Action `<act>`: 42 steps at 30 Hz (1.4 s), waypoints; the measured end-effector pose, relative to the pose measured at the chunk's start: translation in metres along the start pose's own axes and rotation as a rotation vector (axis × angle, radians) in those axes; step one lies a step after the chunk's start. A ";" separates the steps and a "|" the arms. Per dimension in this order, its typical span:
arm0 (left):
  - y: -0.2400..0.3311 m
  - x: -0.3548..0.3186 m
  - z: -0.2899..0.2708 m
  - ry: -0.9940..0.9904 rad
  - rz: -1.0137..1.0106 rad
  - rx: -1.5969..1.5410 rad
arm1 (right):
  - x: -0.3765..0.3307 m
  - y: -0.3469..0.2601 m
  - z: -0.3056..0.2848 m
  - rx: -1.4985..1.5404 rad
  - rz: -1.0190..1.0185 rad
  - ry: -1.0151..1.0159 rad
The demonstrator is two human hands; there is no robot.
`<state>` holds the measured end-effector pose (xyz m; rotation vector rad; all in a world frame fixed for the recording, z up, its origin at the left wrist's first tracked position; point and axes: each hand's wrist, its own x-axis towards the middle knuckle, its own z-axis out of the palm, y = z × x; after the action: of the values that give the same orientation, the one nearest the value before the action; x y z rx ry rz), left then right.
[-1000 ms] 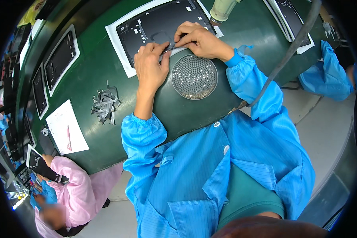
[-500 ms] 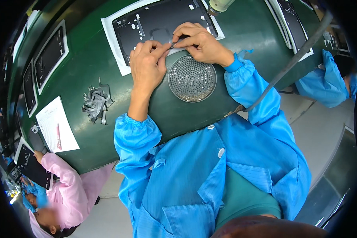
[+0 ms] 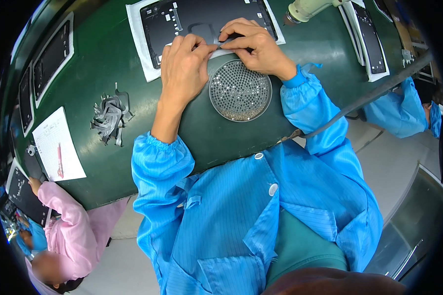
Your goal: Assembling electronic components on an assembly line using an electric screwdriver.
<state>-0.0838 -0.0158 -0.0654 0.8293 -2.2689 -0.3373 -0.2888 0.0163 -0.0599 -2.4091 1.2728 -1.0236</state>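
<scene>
Both my hands meet over the near edge of a flat black panel (image 3: 155,29), which lies on a white sheet. My left hand (image 3: 183,66) has its thumb and fingertips closed, and my right hand (image 3: 261,49) pinches from the other side. Between the two sets of fingertips is a small grey strip (image 3: 219,46), mostly covered by the fingers. It looks like the grey flat ribbon cables in the pile (image 3: 112,115) on my left. Just below my hands sits a round perforated tray (image 3: 240,93) with many small shiny screws.
A pale green tool (image 3: 307,9) hangs at the top right. Stacked panels (image 3: 366,37) lie at the far right, others (image 3: 55,54) at the far left. A pink pen (image 3: 60,160) rests on paper (image 3: 49,137). A grey hose (image 3: 374,98) crosses right; a pink-sleeved co-worker (image 3: 71,211) sits left.
The whole view has shifted slightly, showing more of the green tool. My hands stay together at the panel's edge, with the fingertips still closed on the strip.
</scene>
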 end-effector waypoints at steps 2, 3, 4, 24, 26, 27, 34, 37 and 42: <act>0.000 0.000 0.000 0.003 -0.006 0.001 | 0.000 0.001 -0.001 -0.002 0.004 -0.002; 0.000 0.000 0.000 0.004 -0.006 0.003 | 0.000 0.002 0.000 -0.006 0.010 0.002; 0.001 0.001 0.000 0.005 -0.007 0.003 | -0.001 0.003 0.000 -0.005 0.010 0.001; 0.018 0.004 -0.013 -0.089 -0.032 -0.056 | 0.074 -0.011 -0.106 0.954 0.409 0.299; 0.021 0.005 -0.013 -0.098 -0.027 -0.064 | 0.065 -0.019 -0.096 0.863 0.423 0.266; 0.023 0.007 -0.013 -0.108 -0.025 -0.068 | 0.058 -0.027 -0.093 0.811 0.407 0.279; 0.025 0.004 -0.019 -0.110 -0.029 -0.072 | 0.024 -0.076 -0.051 0.770 0.446 0.214; 0.027 0.006 -0.024 -0.112 -0.012 -0.073 | 0.023 -0.093 -0.035 0.752 0.314 0.271; 0.027 0.006 -0.024 -0.089 -0.035 -0.127 | 0.027 -0.103 -0.025 0.742 0.304 0.222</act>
<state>-0.0834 0.0009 -0.0327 0.8030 -2.2895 -0.5382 -0.2299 0.0591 0.0223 -1.5355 1.0226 -1.3815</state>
